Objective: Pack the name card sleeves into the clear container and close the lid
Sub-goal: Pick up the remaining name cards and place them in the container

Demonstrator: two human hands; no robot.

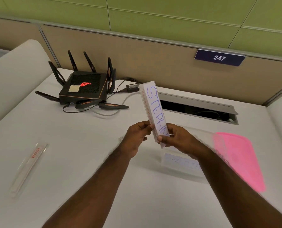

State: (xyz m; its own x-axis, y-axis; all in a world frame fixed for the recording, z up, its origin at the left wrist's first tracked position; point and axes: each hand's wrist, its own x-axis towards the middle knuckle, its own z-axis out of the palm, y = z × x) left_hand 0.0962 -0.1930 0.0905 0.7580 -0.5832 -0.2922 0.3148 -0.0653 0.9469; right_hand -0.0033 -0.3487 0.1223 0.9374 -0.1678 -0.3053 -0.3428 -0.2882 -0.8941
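A stack of name card sleeves (152,104) with blue handwriting on its white front stands nearly upright above the table. My left hand (137,137) pinches its lower left edge and my right hand (178,139) grips its bottom right corner. Below my right hand sits the clear container (181,163) with a white card inside; its outline is faint. The pink lid (240,158) lies tilted to its right. One flat clear sleeve (28,167) with a red label lies on the table at the left.
A black router (86,89) with several antennas and its cables sits at the back left. An open cable slot (197,109) cuts into the table behind the hands. A tan partition with a blue number plate (219,58) borders the back.
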